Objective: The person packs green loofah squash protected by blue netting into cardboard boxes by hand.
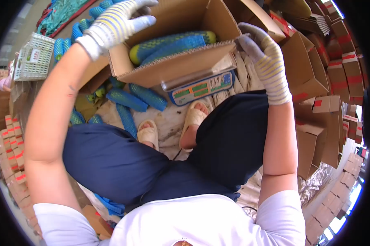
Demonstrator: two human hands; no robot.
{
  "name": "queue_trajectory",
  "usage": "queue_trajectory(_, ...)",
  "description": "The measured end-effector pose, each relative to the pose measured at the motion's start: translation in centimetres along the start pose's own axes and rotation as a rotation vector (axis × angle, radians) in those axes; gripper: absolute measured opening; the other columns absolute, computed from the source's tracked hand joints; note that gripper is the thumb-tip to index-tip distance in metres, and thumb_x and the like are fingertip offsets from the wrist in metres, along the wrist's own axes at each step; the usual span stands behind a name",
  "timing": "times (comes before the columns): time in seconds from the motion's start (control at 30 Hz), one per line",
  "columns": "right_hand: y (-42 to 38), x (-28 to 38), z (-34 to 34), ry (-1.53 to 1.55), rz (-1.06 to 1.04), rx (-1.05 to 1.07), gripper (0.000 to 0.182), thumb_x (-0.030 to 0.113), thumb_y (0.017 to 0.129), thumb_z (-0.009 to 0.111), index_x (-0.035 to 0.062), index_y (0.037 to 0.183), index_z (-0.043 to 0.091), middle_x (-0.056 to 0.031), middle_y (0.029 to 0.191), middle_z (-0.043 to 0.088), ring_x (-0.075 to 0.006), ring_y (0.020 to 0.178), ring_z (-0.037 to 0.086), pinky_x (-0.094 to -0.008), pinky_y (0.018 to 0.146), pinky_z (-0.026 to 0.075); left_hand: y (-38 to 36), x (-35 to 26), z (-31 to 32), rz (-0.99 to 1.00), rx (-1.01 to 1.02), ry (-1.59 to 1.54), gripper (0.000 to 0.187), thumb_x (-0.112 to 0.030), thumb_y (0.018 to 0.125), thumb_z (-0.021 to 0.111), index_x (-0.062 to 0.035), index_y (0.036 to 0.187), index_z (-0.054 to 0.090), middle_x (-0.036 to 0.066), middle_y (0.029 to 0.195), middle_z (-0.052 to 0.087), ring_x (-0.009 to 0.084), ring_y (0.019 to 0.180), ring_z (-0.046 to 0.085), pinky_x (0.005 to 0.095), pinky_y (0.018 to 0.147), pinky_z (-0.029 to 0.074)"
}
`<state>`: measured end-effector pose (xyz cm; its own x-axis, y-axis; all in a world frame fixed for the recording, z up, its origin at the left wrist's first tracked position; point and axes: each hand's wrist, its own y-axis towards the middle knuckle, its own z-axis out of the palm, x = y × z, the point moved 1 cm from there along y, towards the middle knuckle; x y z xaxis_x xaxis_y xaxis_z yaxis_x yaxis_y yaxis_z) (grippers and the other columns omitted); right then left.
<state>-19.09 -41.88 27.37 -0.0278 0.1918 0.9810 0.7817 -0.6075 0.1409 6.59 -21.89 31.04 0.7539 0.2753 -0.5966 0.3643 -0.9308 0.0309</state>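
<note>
A cardboard box (181, 65) stands with its top open on a blue digital scale (202, 87) in front of my feet. Inside lie long green-yellow fruits (172, 44) wrapped in blue foam netting. My left hand (118, 23), in a striped knit glove, is over the box's left side; its fingers and thumb are apart and nothing is in them. At the box's right corner is my right hand (265, 57), gloved the same way. Its fingers and thumb bend around the cardboard edge there.
More netted fruits (129, 99) lie on the floor left of the scale. A white plastic basket (34, 57) sits at the far left. Open cartons (301, 67) crowd the right side, with stacked taped boxes (341, 76) beyond. Green netting (64, 16) lies at upper left.
</note>
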Motion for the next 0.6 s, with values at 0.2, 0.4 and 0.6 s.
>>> queue_trajectory(0.2,-0.3,0.3,-0.5,-0.073,0.019,0.115,0.035,0.016,0.094,0.059,0.0000,0.125,0.058,-0.0066,0.101,0.066,-0.0126,0.096,0.063,-0.0252,0.088,0.050,-5.3,2.7,-1.4,-0.022,-0.015,0.183,0.046,-0.022,0.092,0.061,-0.0122,0.135,0.051,0.009,0.124,0.057,0.0199,0.118,0.054,0.0332,0.102,0.041)
queue_trajectory(0.4,-0.8,0.4,-0.5,-0.047,0.036,0.053,0.035,0.013,0.090,0.064,0.0005,0.123,0.060,-0.0046,0.095,0.065,-0.0084,0.087,0.062,-0.0200,0.079,0.049,-5.6,-0.5,-1.4,-0.260,-0.146,0.388,0.073,-0.033,0.079,0.073,-0.0070,0.139,0.041,0.022,0.145,0.037,0.0425,0.137,0.029,0.0431,0.113,0.025)
queue_trajectory(0.6,-1.1,0.9,-0.1,-0.091,0.033,0.071,0.034,0.012,0.091,0.063,0.0016,0.124,0.060,-0.0056,0.098,0.066,-0.0108,0.095,0.062,-0.0224,0.088,0.048,-6.1,1.6,-1.0,-0.510,-0.246,0.528,0.084,-0.043,0.079,0.071,-0.0053,0.144,0.034,0.027,0.149,0.028,0.0400,0.143,0.017,0.0445,0.116,0.015)
